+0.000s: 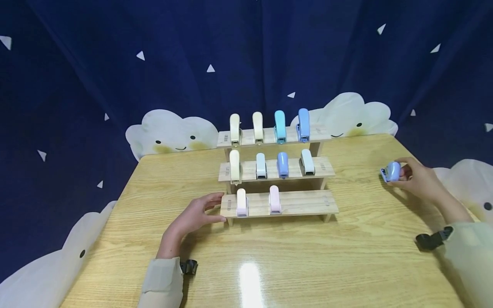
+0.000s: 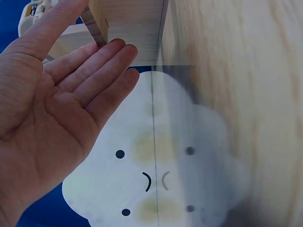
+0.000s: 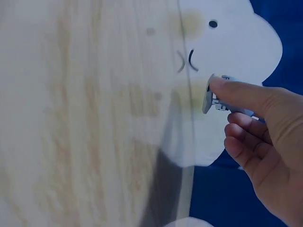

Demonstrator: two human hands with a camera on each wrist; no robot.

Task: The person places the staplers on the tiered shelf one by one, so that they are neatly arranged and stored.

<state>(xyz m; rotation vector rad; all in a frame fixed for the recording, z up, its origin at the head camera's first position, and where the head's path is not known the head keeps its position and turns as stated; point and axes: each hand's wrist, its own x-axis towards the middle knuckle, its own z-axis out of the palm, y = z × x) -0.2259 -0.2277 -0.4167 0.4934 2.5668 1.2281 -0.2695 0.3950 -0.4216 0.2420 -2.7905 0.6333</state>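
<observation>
My right hand [image 1: 419, 177] pinches a small blue stapler [image 1: 393, 171] over the right part of the table. In the right wrist view the thumb lies along the stapler [image 3: 220, 105] and the other fingers curl behind it. My left hand [image 1: 197, 215] is at the left end of the lowest tier [image 1: 300, 203] of a wooden stepped rack, fingers nearly straight. The left wrist view shows its fingertips right at the rack's end board [image 2: 97, 21]. On that tier stand a cream stapler [image 1: 241, 202] and a pink stapler [image 1: 274, 199].
The middle tier [image 1: 328, 166] holds a cream stapler [image 1: 234, 167], a blue stapler [image 1: 283, 164] and two pale ones. Several cream, teal and blue staplers line the top tier [image 1: 317, 132]. Behind the wooden table [image 1: 154, 188] hangs a dark blue curtain [image 1: 239, 38] with cloud shapes.
</observation>
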